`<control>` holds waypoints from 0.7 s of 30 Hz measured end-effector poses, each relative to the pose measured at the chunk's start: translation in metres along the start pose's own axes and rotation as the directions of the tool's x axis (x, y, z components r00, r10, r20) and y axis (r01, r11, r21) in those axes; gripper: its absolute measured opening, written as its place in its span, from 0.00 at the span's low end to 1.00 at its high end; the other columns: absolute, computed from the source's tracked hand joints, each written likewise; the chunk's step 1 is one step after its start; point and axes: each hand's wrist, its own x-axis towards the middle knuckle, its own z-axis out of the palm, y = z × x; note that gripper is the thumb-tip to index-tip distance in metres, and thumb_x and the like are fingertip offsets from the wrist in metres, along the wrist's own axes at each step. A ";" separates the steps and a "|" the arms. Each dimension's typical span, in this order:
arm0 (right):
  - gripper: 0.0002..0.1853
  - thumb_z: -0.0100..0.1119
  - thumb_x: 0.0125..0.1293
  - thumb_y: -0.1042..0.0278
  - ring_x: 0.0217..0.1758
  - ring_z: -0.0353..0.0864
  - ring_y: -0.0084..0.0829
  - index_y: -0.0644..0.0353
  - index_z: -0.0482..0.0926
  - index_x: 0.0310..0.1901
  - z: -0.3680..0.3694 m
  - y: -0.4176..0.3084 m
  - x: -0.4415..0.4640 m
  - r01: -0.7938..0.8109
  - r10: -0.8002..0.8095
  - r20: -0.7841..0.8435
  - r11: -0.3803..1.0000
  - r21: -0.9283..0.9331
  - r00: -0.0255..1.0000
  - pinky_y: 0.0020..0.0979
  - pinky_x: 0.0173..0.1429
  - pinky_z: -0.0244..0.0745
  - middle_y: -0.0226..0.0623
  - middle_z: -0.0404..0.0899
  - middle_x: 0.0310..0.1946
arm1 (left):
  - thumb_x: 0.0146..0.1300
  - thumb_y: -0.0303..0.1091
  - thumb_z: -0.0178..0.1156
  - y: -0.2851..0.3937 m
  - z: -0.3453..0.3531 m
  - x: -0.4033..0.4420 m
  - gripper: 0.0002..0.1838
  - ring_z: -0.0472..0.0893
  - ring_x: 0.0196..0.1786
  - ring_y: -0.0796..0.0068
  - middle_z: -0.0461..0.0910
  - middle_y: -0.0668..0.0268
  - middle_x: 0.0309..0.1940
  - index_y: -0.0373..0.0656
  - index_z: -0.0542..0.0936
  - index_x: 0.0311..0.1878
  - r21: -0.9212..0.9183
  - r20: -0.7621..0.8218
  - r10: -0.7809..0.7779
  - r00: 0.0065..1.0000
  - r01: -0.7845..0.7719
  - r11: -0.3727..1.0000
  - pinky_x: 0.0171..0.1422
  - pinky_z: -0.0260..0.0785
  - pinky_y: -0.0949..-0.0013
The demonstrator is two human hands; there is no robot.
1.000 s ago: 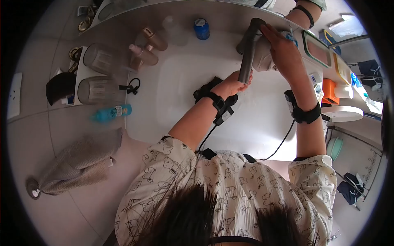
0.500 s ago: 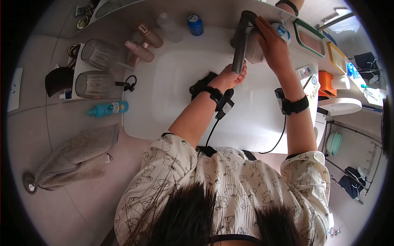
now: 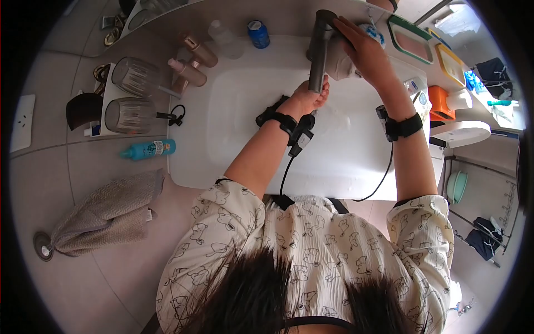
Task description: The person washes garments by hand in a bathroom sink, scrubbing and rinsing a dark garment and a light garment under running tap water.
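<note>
"Specifically, where does the faucet [image 3: 319, 51] stand?"

"At the far side of the white washbasin [image 3: 222, 142], right of the blue container [image 3: 258, 34], with its grey spout directed toward the near side."

"How are the hands disposed?"

"The left hand [image 3: 310, 101] lies at the near end of the spout, fingers curled; the spout covers part of it, so whether its grip is together on anything cannot be told. The right hand [image 3: 368, 55] reaches to the faucet's far end with its fingers extended and not wrapped round it; light contact seems likely, though the view does not settle it."

"Which step appears to be in hand?"

"Apparently, use of the faucet: one hand at the outlet, the other at the far end, where a control may sit. Whether water runs is not discernible."

"And what does the next move call for?"

"In judgement, steady, light pressure from the right fingers, and room for the left hand beneath the outlet, with the black wrist strap [image 3: 285, 121] kept out of any stream."
</note>
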 end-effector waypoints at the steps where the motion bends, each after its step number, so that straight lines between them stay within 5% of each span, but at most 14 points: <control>1: 0.20 0.56 0.59 0.69 0.48 0.76 0.43 0.54 0.70 0.54 0.000 -0.003 -0.005 0.001 0.003 -0.077 0.999 0.050 0.997 0.37 0.48 0.74 0.38 0.71 0.54 | 0.65 0.48 0.50 0.000 0.000 0.000 0.20 0.57 0.17 0.87 0.58 0.77 0.15 0.49 0.62 0.21 0.023 -0.003 0.007 1.000 -0.007 1.000 0.20 0.49 0.84; 3: 0.20 0.56 0.59 0.69 0.47 0.76 0.43 0.55 0.70 0.54 -0.004 -0.004 -0.027 -0.004 0.019 -0.151 0.995 0.100 0.988 0.36 0.48 0.74 0.40 0.72 0.53 | 0.65 0.49 0.50 -0.001 -0.001 0.002 0.21 0.57 0.17 0.87 0.58 0.77 0.15 0.49 0.62 0.21 0.046 -0.006 0.004 1.000 -0.004 0.999 0.20 0.49 0.84; 5: 0.22 0.58 0.58 0.68 0.49 0.75 0.42 0.57 0.69 0.56 -0.025 -0.009 -0.074 -0.408 0.386 0.131 0.859 0.310 0.913 0.35 0.51 0.72 0.44 0.72 0.51 | 0.66 0.48 0.49 -0.004 -0.014 0.000 0.19 0.64 0.21 0.87 0.65 0.75 0.18 0.47 0.67 0.24 0.048 0.056 -0.029 0.998 0.027 0.998 0.24 0.55 0.82; 6: 0.23 0.58 0.58 0.68 0.50 0.75 0.42 0.57 0.68 0.56 -0.033 -0.005 -0.105 -0.514 0.440 0.282 0.805 0.297 0.853 0.35 0.53 0.71 0.45 0.72 0.51 | 0.66 0.48 0.49 -0.008 -0.019 -0.005 0.19 0.64 0.21 0.87 0.65 0.75 0.18 0.47 0.67 0.24 0.044 0.058 -0.045 0.997 0.043 0.998 0.24 0.55 0.82; 8: 0.26 0.60 0.57 0.66 0.54 0.72 0.41 0.58 0.67 0.58 -0.044 0.004 -0.182 -0.589 0.444 0.491 0.787 0.187 0.749 0.36 0.57 0.68 0.45 0.71 0.52 | 0.65 0.48 0.49 -0.019 -0.032 -0.018 0.16 0.72 0.31 0.84 0.75 0.72 0.26 0.46 0.73 0.31 0.369 -0.054 -0.047 0.997 0.064 0.927 0.36 0.63 0.78; 9: 0.28 0.61 0.56 0.65 0.56 0.70 0.41 0.58 0.67 0.58 -0.049 0.009 -0.224 -0.545 0.404 0.552 0.831 0.112 0.730 0.36 0.59 0.66 0.45 0.70 0.54 | 0.63 0.49 0.51 -0.024 -0.042 -0.021 0.15 0.74 0.45 0.79 0.78 0.71 0.38 0.48 0.76 0.40 0.666 -0.163 -0.108 0.981 0.190 0.721 0.50 0.63 0.72; 10: 0.31 0.64 0.53 0.61 0.59 0.68 0.40 0.60 0.66 0.59 -0.053 0.016 -0.270 -0.403 0.296 0.612 0.914 0.041 0.734 0.36 0.63 0.63 0.43 0.69 0.56 | 0.63 0.49 0.51 -0.030 -0.056 -0.021 0.15 0.74 0.45 0.79 0.78 0.71 0.38 0.48 0.76 0.40 0.664 -0.163 -0.112 0.980 0.193 0.722 0.50 0.63 0.72; 11: 0.37 0.68 0.47 0.62 0.63 0.64 0.39 0.56 0.65 0.61 -0.059 0.013 -0.301 -0.556 0.362 0.736 0.831 0.024 0.572 0.35 0.66 0.58 0.41 0.67 0.58 | 0.63 0.50 0.51 -0.037 -0.074 -0.018 0.17 0.73 0.48 0.78 0.77 0.71 0.41 0.49 0.76 0.44 0.855 -0.183 -0.028 0.983 0.173 0.489 0.53 0.62 0.71; 12: 0.41 0.68 0.45 0.52 0.64 0.61 0.40 0.58 0.64 0.61 -0.057 0.010 -0.320 -0.354 0.211 0.833 0.935 -0.020 0.512 0.36 0.67 0.56 0.42 0.67 0.58 | 0.62 0.51 0.51 -0.045 -0.093 -0.016 0.19 0.73 0.51 0.76 0.76 0.71 0.45 0.49 0.75 0.48 0.966 -0.176 0.057 0.983 0.161 0.203 0.57 0.61 0.69; 14: 0.43 0.66 0.45 0.44 0.65 0.61 0.39 0.62 0.65 0.60 -0.041 -0.022 -0.302 -0.420 0.244 0.802 0.908 0.009 0.545 0.35 0.69 0.53 0.42 0.66 0.60 | 0.63 0.52 0.50 -0.048 -0.102 -0.021 0.24 0.71 0.55 0.71 0.73 0.66 0.52 0.46 0.71 0.55 0.504 -0.310 -0.085 0.947 0.240 0.830 0.60 0.60 0.67; 16: 0.41 0.63 0.49 0.43 0.64 0.62 0.40 0.66 0.65 0.59 0.002 -0.050 -0.267 -0.459 0.165 0.872 0.885 0.076 0.462 0.33 0.68 0.55 0.43 0.64 0.61 | 0.63 0.53 0.49 -0.037 -0.083 -0.031 0.27 0.70 0.57 0.69 0.71 0.62 0.54 0.41 0.69 0.56 0.571 -0.290 -0.045 0.956 0.211 0.793 0.61 0.60 0.66; 18: 0.32 0.57 0.55 0.45 0.60 0.67 0.40 0.62 0.69 0.56 0.065 -0.075 -0.252 -0.350 -0.101 0.762 0.844 0.406 0.639 0.35 0.64 0.60 0.45 0.68 0.57 | 0.63 0.53 0.49 -0.036 -0.077 -0.035 0.27 0.70 0.57 0.68 0.71 0.60 0.53 0.40 0.69 0.56 0.528 -0.250 -0.043 0.967 0.173 0.832 0.62 0.60 0.66; 20: 0.21 0.51 0.61 0.54 0.50 0.75 0.41 0.61 0.74 0.49 0.090 -0.091 -0.198 -0.361 -0.219 0.820 0.816 0.451 0.528 0.35 0.56 0.67 0.44 0.76 0.48 | 0.64 0.53 0.48 -0.021 -0.067 -0.045 0.27 0.71 0.55 0.69 0.73 0.59 0.51 0.39 0.71 0.54 0.480 -0.195 -0.047 0.980 0.137 0.866 0.61 0.61 0.66; 21: 0.16 0.49 0.62 0.58 0.45 0.77 0.37 0.60 0.75 0.44 0.101 -0.084 -0.174 -0.482 -0.193 0.797 0.707 0.517 0.572 0.33 0.50 0.70 0.41 0.78 0.42 | 0.64 0.52 0.48 -0.010 -0.061 -0.054 0.26 0.72 0.55 0.69 0.73 0.60 0.51 0.39 0.71 0.53 0.478 -0.177 -0.041 0.983 0.122 0.870 0.61 0.61 0.67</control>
